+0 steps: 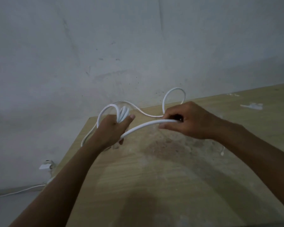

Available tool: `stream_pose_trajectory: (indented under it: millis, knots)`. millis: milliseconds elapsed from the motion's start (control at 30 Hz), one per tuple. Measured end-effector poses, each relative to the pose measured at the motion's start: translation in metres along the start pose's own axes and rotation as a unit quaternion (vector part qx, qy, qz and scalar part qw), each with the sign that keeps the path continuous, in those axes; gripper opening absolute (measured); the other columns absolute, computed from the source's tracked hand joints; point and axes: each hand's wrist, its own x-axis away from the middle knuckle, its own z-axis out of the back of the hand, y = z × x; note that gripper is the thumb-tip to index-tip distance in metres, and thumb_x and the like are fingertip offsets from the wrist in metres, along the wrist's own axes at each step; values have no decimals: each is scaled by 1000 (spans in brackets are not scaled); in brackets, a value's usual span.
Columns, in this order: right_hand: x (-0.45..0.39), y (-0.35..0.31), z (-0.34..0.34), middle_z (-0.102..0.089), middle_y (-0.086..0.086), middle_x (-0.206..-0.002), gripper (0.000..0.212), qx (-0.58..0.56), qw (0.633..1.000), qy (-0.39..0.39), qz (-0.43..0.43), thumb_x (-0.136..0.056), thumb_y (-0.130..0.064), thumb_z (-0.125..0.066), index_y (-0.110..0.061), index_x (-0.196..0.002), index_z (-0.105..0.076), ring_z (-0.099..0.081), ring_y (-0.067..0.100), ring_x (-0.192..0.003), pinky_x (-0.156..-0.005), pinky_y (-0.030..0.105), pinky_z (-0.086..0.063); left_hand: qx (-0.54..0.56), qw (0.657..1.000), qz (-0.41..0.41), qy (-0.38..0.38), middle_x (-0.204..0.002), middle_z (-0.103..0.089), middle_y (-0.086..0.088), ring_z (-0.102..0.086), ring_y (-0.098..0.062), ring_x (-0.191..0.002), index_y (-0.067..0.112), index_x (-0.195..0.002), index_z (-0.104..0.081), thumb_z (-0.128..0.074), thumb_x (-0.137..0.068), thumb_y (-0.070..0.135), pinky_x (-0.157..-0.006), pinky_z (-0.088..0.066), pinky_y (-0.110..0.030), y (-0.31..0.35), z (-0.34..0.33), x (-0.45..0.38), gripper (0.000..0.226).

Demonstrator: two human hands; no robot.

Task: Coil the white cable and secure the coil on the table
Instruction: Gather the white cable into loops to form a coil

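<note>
The white cable is held above the wooden table by both hands. My left hand grips a bunch of several gathered loops near the table's far left corner. My right hand pinches a strand that arcs across from the left hand. Behind the right hand a free loop of cable stands up, and another strand curves between the two hands. One loop hangs down past the left side of my left wrist.
A grey wall rises just behind the table. On the floor at the left lie a white plug block and another white cord. White scraps sit near the table's far right, and a small white bit beside my right forearm.
</note>
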Motion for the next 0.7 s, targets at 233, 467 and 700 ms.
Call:
stream_pose_trajectory:
  millis: [233, 467, 700]
  knots:
    - [-11, 3, -33, -59, -17, -70, 22, -53, 995, 70, 56, -89, -27, -70, -12, -104, -76, -53, -3, -60, -59, 19, -40, 263, 950, 111, -128, -46, -56, -4, -60, -17, -46, 5, -88, -69, -64, -82, 58, -70, -48, -44, -7, -4, 7, 54]
    - [-29, 2, -43, -75, -6, -88, 31, -60, 997, 40, 19, -86, -47, -65, -28, -108, -76, -69, 14, -74, -66, 42, -54, 374, 883, 170, -229, -52, -60, 0, -66, -13, -50, 9, -76, -48, -37, -104, 25, -50, -52, -22, 3, -15, 11, 34]
    - [-28, 9, -42, -71, -4, -74, 30, -73, 994, 82, 8, -86, -34, -72, -22, -113, -74, -57, 12, -59, -55, 31, -45, 525, 779, 206, -273, -37, -36, 4, -35, -7, -27, 15, -64, -42, -49, -85, 45, -30, -32, -18, 3, -16, 12, 37]
